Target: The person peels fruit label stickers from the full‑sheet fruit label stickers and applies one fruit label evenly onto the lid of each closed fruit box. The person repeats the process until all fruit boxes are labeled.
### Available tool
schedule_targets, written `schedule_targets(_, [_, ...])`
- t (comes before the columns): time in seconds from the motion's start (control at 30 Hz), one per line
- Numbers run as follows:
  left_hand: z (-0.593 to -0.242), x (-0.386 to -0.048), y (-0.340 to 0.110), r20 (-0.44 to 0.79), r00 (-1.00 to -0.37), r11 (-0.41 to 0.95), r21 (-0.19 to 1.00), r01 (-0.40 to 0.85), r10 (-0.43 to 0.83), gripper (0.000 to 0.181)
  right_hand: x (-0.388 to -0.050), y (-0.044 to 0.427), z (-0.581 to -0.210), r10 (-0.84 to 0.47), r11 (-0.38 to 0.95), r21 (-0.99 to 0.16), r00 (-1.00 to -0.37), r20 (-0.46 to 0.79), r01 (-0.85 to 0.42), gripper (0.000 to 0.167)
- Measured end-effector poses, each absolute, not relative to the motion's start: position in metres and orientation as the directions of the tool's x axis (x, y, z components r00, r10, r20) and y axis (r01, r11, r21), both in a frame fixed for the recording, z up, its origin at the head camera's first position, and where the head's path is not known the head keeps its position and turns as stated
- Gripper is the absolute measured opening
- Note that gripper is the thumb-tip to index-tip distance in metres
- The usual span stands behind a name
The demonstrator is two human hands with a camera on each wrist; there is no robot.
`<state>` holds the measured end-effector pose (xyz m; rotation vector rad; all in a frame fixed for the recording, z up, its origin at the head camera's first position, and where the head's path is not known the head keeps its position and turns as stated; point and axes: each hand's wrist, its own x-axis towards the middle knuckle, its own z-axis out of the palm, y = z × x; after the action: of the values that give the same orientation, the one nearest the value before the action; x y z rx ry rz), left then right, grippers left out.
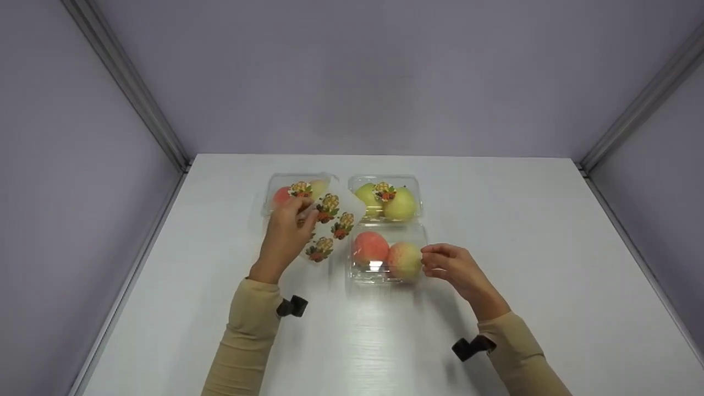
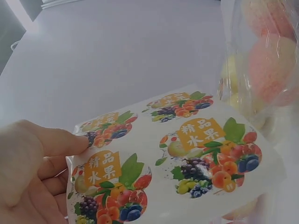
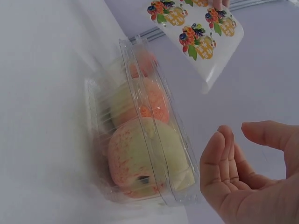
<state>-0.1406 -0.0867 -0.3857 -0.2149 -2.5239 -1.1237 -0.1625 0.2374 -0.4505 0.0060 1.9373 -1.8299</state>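
My left hand (image 1: pixel 286 234) pinches a sheet of round fruit stickers (image 1: pixel 344 206) by its edge, thumb on top. The left wrist view shows its printed fruit pictures and orange labels. Below and right of the sheet, a closed clear plastic box (image 1: pixel 388 279) holds a red peach-like fruit (image 1: pixel 370 247) and a yellowish, red-speckled one (image 1: pixel 405 259). My right hand (image 1: pixel 454 269) hovers at that box's right side, fingers loosely bent. In the right wrist view a gap separates thumb and fingertips, and nothing shows between them.
Behind the front box stands a clear box (image 1: pixel 412 180) of green fruit with a fruit sticker (image 1: pixel 384 191) on its lid. A similar stickered box (image 1: pixel 275 180) at back left is partly covered by the sheet and left hand. Panels enclose the white table (image 1: pixel 522 231).
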Motion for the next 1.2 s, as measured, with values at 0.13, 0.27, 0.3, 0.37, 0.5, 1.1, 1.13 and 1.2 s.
schedule_targets(0.13, [-0.388,-0.143,-0.08,0.44,-0.897,0.637,0.703,0.317,-0.037,0.015,-0.162,0.229,-0.447,-0.328,0.109,-0.945,-0.886,-0.328,0.309,0.038])
schedule_targets(0.27, [-0.39,-0.144,-0.072,0.473,-0.879,0.585,0.731,0.351,-0.064,0.014,-0.162,0.222,-0.445,-0.34,0.116,-0.948,-0.885,-0.317,0.296,0.039])
schedule_targets(0.3, [-0.391,-0.145,-0.069,0.479,-0.875,0.572,0.738,0.357,-0.071,0.013,-0.162,0.22,-0.444,-0.338,0.114,-0.948,-0.886,-0.317,0.296,0.039])
schedule_targets(0.37, [-0.392,-0.145,-0.065,0.489,-0.868,0.552,0.749,0.368,-0.086,0.013,-0.162,0.217,-0.444,-0.339,0.116,-0.949,-0.886,-0.315,0.293,0.039])
schedule_targets(0.5, [-0.395,-0.145,-0.056,0.507,-0.854,0.525,0.761,0.382,-0.113,0.014,-0.162,0.211,-0.442,-0.339,0.107,-0.952,-0.889,-0.307,0.288,0.036])
schedule_targets(1.1, [-0.403,-0.141,-0.031,0.461,-0.876,0.436,0.824,0.363,-0.141,0.012,-0.155,0.188,-0.431,-0.364,0.023,-0.967,-0.898,-0.245,0.255,0.025])
schedule_targets(1.13, [-0.403,-0.141,-0.03,0.455,-0.879,0.428,0.829,0.36,-0.143,0.012,-0.154,0.187,-0.43,-0.363,0.009,-0.967,-0.901,-0.239,0.254,0.021])
schedule_targets(1.2, [-0.403,-0.14,-0.027,0.444,-0.884,0.41,0.84,0.355,-0.145,0.012,-0.154,0.185,-0.429,-0.359,-0.02,-0.968,-0.906,-0.225,0.248,0.017])
